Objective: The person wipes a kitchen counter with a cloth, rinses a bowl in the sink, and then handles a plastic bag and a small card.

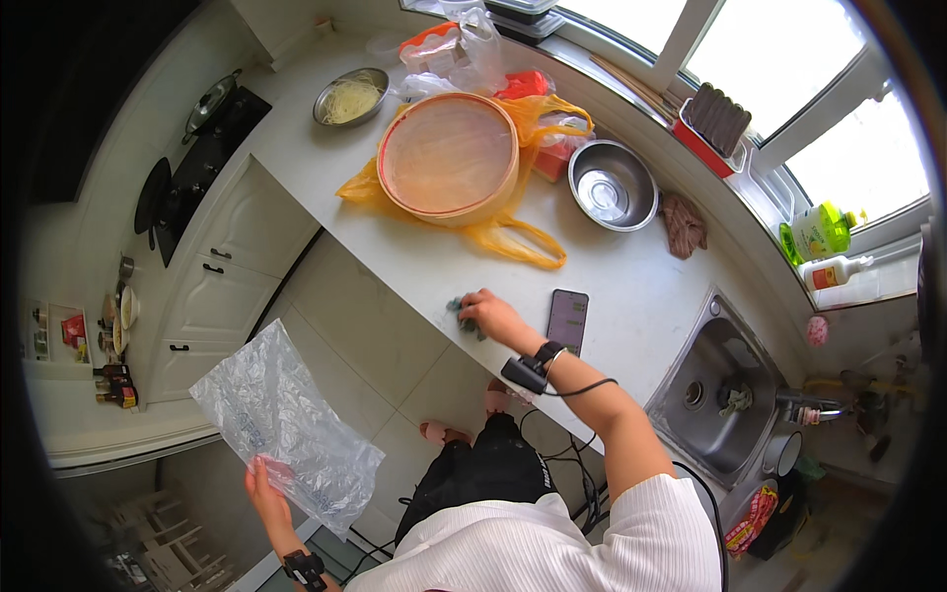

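Observation:
My left hand (266, 490), off the counter to the left, grips the lower edge of a large clear plastic bag (296, 422) with faint printing. A pinkish patch shows at the pinched part of the bag. On the white countertop (414, 255), close to its front edge, my right hand (494, 317) is closed over a small crumpled green cloth (469, 325). A smartphone (568, 318) with a lit screen lies just right of this hand. Farther back, a round shallow container (448, 159) with a translucent top and pale side rests on an orange plastic bag (518, 240).
A steel bowl (612, 185) and a brown cloth (684, 226) sit back right. Pale thin strands fill a metal dish (351, 98). The sink (695, 385) is at right, a gas hob (200, 174) at left. Cables (584, 466) hang below the counter edge.

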`<state>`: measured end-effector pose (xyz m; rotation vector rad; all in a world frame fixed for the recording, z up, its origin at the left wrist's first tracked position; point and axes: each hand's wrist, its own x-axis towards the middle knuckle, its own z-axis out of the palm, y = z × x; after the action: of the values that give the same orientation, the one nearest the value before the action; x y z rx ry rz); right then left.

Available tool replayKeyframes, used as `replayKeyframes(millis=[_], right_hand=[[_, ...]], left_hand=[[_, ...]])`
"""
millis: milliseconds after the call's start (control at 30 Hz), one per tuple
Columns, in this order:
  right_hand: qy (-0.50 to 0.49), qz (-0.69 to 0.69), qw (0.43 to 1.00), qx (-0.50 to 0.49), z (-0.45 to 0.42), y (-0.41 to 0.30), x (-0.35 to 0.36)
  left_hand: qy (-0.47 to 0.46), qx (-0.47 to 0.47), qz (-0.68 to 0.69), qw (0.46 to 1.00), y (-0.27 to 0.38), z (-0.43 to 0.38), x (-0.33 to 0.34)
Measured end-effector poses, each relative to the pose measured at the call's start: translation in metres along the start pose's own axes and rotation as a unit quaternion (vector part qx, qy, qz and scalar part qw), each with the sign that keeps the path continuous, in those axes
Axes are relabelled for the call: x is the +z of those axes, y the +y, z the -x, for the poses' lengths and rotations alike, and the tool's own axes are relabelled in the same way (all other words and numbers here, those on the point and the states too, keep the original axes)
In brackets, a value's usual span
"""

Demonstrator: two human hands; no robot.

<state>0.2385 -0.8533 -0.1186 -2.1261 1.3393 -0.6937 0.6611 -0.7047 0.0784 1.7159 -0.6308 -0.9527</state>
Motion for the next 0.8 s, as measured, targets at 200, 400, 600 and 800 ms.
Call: replayKeyframes(millis=[200, 400, 600, 800], right_hand=[[0.091, -0.008, 0.993, 0.080, 0.029, 0.073, -0.072], [0.201, 0.066, 0.967, 0.144, 0.072, 0.106, -0.121], [0.346, 0.180, 0.861, 0.327, 0.202, 0.135, -0.147], [0.175, 0.285, 0.653, 0.680, 0.375, 0.107, -0.208]], left_hand=[[-0.035, -0.003, -0.008, 0.999, 0.002, -0.003, 0.013], [-0.060, 0.000, -0.018, 0.998, 0.010, -0.009, 0.040], [-0.110, 0.008, -0.029, 0.993, 0.018, -0.027, 0.052], [-0.105, 0.009, -0.022, 0.994, 0.017, -0.033, 0.051]])
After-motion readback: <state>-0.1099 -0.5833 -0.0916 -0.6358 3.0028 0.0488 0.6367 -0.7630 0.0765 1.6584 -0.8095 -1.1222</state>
